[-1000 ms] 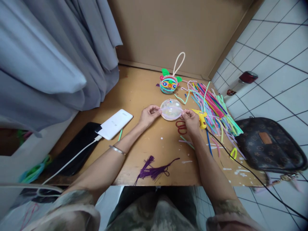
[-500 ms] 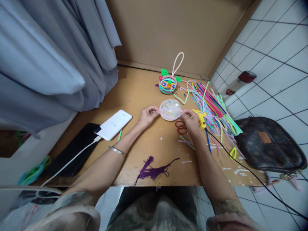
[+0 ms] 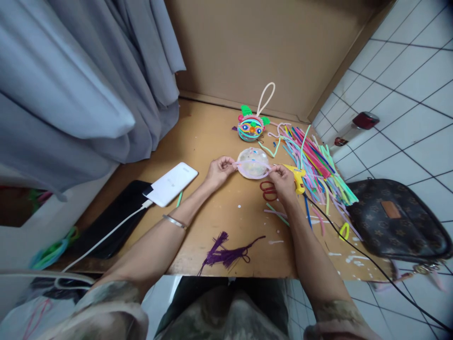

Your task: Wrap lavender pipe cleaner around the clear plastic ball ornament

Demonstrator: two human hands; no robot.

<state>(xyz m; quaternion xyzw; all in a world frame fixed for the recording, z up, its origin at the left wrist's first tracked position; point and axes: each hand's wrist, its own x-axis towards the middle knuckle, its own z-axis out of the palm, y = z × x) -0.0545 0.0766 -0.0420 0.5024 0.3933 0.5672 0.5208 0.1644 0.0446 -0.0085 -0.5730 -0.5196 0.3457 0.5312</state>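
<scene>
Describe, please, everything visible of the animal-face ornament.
The round animal-face ornament has blue eyes, an orange nose, green ears and a cream loop on top. Its coloured bands look fuzzy; its lower part seems transparent. It sits upright on the wooden table, apart from left hand and right hand.

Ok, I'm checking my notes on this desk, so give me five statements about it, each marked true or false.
1. A pale strip stretches between the left hand and right hand. True.
2. The scissors are in the left hand. False: they lie on the desk.
3. The tassel is purple. True.
4. The glue gun is blue. False: it is yellow.
5. The bangle is on the right arm. False: it is on the left.
</scene>
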